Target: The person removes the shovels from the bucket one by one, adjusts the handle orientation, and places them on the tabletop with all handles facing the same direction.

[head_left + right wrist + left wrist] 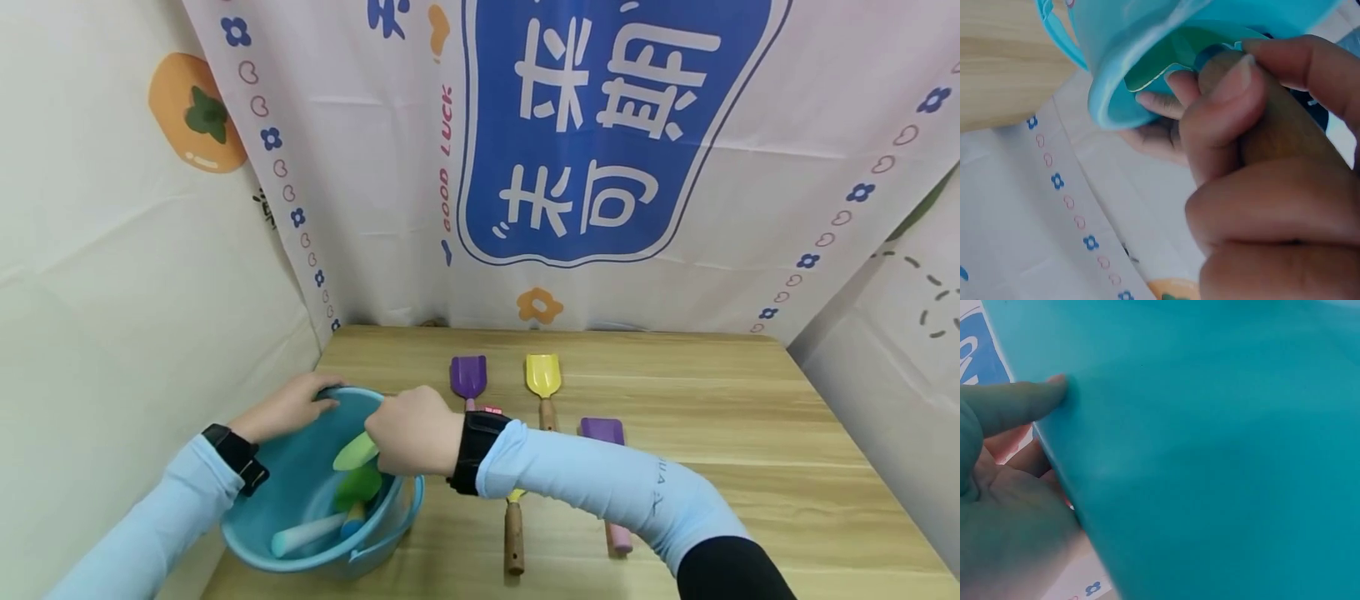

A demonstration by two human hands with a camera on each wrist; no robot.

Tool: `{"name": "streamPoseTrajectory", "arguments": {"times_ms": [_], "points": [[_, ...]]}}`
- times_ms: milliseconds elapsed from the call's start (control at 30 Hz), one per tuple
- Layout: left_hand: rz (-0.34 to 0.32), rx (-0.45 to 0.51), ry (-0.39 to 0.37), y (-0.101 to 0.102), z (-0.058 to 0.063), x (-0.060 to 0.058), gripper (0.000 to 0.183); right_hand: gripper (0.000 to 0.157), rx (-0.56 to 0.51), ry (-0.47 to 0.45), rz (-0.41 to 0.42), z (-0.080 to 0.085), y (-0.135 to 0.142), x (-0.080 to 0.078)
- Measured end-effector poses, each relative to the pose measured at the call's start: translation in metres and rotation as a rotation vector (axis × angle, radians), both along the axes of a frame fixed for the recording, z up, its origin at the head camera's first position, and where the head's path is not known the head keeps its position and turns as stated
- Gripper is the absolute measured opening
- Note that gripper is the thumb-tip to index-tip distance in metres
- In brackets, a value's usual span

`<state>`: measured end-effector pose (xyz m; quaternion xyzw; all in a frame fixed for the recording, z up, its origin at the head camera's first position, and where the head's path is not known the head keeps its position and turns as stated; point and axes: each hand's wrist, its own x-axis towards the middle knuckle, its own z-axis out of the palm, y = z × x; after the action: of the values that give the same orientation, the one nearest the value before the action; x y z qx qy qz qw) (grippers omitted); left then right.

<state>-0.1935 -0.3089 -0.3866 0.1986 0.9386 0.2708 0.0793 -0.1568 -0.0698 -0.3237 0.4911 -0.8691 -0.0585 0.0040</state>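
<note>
Sitting at the near left of the wood-grain tabletop point(787, 433), by the head view, is a round sky-blue plastic bucket point(292, 479); the person's left hand point(288, 410) is at its far left rim, while the right hand point(416, 433), over its right side, has a pale-green wooden-handled shovel point(355, 452), blade slanting inside. A darker green rounded blade point(362, 486) lies nearer in the bucket. By the left wrist view, that hand pinches the bucket wall, a digit on one face and fingers behind; the wall looks thin and smooth, so I'd expect it light, springy and rather slippery, best held at the rim. By the right wrist view, fingers and thumb wrap the shovel's rounded brown handle point(1279, 134), likely stiff and the surest hold; whether the blade is metal, I can't tell.
</note>
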Motion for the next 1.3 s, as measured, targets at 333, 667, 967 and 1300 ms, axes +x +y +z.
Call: {"name": "streamPoseTrajectory", "arguments": {"times_ms": [333, 667, 967, 1300], "points": [[0.035, 0.031, 0.019, 0.008, 0.021, 0.004, 0.027, 0.039, -0.165, 0.062, -0.025, 0.004, 0.039, -0.003], [0.02, 0.042, 0.155, 0.036, 0.054, -0.007, 0.027, 0.033, -0.388, 0.162, -0.065, -0.004, 0.08, -0.011], [0.066, 0.076, 0.087, 0.073, 0.067, -0.036, 0.038, 0.011, -0.58, 0.294, -0.131, -0.017, 0.114, -0.023], [0.161, 0.418, -0.169, 0.136, 0.06, -0.063, 0.048, 0.014, -0.665, 0.341, -0.337, -0.041, 0.152, -0.036]]}}
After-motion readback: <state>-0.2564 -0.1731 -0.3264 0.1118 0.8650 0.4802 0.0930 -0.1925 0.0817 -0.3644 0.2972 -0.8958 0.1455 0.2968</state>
